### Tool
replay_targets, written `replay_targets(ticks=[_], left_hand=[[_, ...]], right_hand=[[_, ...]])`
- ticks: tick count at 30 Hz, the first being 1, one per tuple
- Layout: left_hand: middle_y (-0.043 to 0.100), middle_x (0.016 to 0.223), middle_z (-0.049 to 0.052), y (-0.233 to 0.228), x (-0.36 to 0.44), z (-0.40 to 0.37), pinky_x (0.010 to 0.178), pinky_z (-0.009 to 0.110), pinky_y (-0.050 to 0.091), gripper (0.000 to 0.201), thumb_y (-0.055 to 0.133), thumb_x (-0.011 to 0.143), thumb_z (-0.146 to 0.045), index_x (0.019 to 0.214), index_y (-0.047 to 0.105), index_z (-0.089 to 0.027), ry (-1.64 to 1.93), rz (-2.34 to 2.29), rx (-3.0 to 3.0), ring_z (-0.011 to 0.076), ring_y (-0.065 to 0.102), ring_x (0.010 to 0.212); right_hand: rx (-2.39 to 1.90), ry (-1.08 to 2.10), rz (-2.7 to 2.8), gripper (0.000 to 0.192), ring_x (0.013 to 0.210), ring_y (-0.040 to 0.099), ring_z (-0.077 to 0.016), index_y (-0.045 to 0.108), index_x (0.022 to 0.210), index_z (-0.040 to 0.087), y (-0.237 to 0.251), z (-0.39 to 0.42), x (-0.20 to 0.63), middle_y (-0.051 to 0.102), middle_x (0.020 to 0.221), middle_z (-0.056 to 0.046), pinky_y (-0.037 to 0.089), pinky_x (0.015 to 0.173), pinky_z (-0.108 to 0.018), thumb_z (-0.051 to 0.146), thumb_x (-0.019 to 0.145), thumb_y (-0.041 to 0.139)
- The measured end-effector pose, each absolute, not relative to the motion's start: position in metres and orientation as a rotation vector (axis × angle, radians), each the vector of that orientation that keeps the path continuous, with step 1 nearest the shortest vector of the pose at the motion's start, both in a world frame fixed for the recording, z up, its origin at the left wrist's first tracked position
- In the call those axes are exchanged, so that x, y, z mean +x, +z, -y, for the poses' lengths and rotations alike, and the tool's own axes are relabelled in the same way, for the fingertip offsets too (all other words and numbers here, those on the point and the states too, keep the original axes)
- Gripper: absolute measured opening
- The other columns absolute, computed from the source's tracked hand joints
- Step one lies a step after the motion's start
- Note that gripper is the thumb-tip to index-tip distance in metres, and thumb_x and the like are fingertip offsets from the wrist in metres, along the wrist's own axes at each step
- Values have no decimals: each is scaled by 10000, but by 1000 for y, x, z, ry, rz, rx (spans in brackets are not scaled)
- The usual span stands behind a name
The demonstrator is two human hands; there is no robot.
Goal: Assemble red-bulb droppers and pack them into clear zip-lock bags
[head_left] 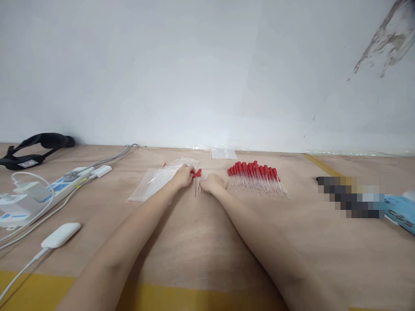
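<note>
My left hand [183,176] is closed at the red rubber bulbs of a few glass droppers [196,190], whose thin clear tubes point down toward me. Facing it, my right hand [213,183] has its fingers drawn together at the slim tubes; what exactly lies inside them is hard to make out. To the right of this hand a row of red-bulbed droppers [254,168] lies side by side, bulbs toward the wall. Clear plastic zip bags [151,183] lie flat beside and behind my left hand.
Another clear bag [223,153] lies against the wall. On the left are a power strip [61,185] with plugs and cables, a white charging case [61,235] and a black headset [39,147]. At right, a blue packet [400,211] lies beside a blurred-out dark object [350,198].
</note>
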State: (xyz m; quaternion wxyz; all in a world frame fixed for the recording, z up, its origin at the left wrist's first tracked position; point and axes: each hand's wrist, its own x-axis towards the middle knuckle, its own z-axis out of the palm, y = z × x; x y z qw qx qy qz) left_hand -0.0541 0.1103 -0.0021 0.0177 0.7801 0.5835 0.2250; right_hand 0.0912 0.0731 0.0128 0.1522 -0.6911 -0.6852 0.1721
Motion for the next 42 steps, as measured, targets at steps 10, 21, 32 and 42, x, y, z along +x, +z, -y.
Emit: replay_targets(ticks=[10, 21, 32, 42], left_hand=[[540, 946, 71, 5, -59, -73, 711, 277, 439, 226, 427, 799, -166, 997, 535, -168, 1048, -1801, 2307, 147, 567, 739], [552, 643, -27, -23, -11, 13, 533, 197, 397, 197, 621, 705, -290, 721, 474, -160, 1057, -1158, 1782, 94, 534, 571], [629, 819, 44, -34, -13, 13, 669, 263, 450, 218, 543, 790, -326, 927, 577, -160, 1037, -1116, 1900, 146, 578, 729], [612, 704, 16, -36, -11, 12, 582, 227, 446, 215, 550, 778, -352, 822, 597, -146, 1001, -1111, 1912, 112, 547, 600]], right_hand=[[-1733, 435, 1954, 242, 843, 578, -199, 568, 888, 179, 4, -58, 124, 637, 899, -89, 399, 692, -297, 345, 816, 408], [-974, 127, 2116, 217, 674, 559, -143, 612, 935, 192, -28, 14, 210, 634, 761, -35, 374, 716, -307, 268, 847, 428], [-906, 60, 2200, 193, 547, 504, -86, 615, 941, 202, -32, 19, 201, 633, 700, 0, 281, 665, -296, 250, 834, 461], [-852, 117, 2250, 188, 575, 493, -91, 636, 902, 205, -32, 20, 198, 623, 683, -4, 253, 686, -294, 272, 833, 475]])
